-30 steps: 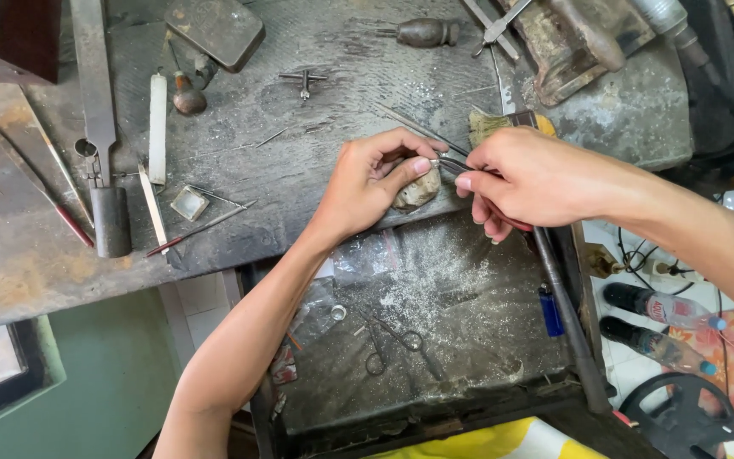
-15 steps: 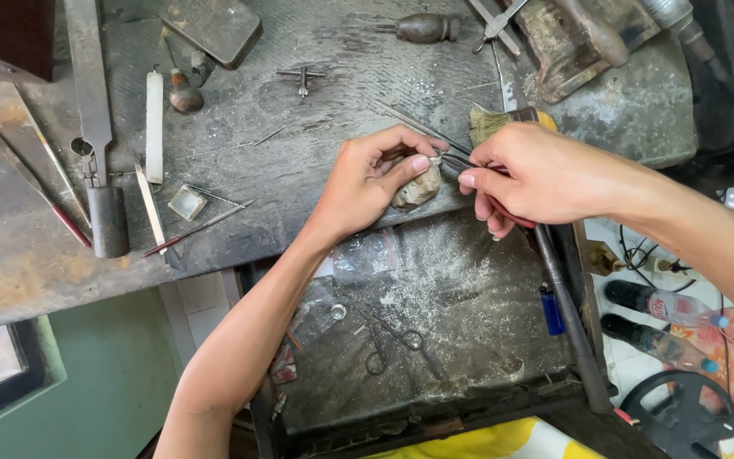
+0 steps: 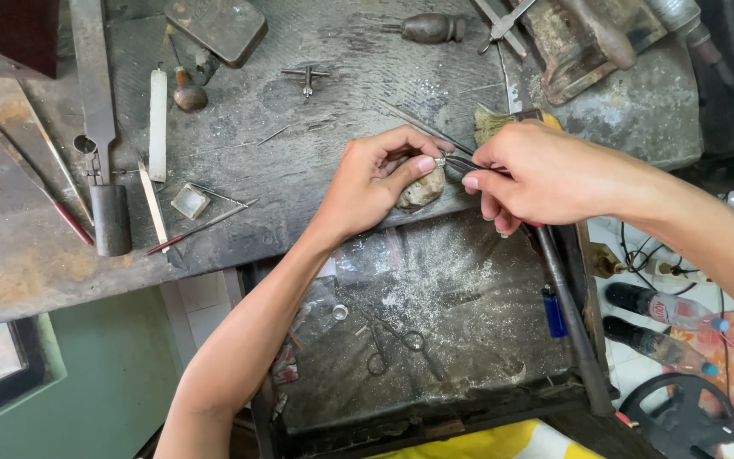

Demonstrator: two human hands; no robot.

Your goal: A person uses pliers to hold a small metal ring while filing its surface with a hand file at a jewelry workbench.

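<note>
Nearest, an open drawer (image 3: 435, 340) under the bench holds small scissors (image 3: 392, 347) and a blue lighter (image 3: 555, 311). Above its edge the left hand (image 3: 375, 183) pinches a tiny metal piece (image 3: 440, 161) at a worn bench peg (image 3: 422, 190), while the right hand (image 3: 537, 174) grips slim pliers (image 3: 465, 165) closed on that piece. Beyond, files (image 3: 157, 123) and a wooden-handled tool (image 3: 428, 28) lie on the grey bench (image 3: 282, 110).

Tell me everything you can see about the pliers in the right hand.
The pliers are slim, dark metal, with narrow jaws pointing left. The right hand wraps their handles, of which a red tip shows below the fingers. The jaw tips meet a tiny pale piece pinched by the left hand, above a worn wooden bench peg. Most of the handles are hidden.
</note>
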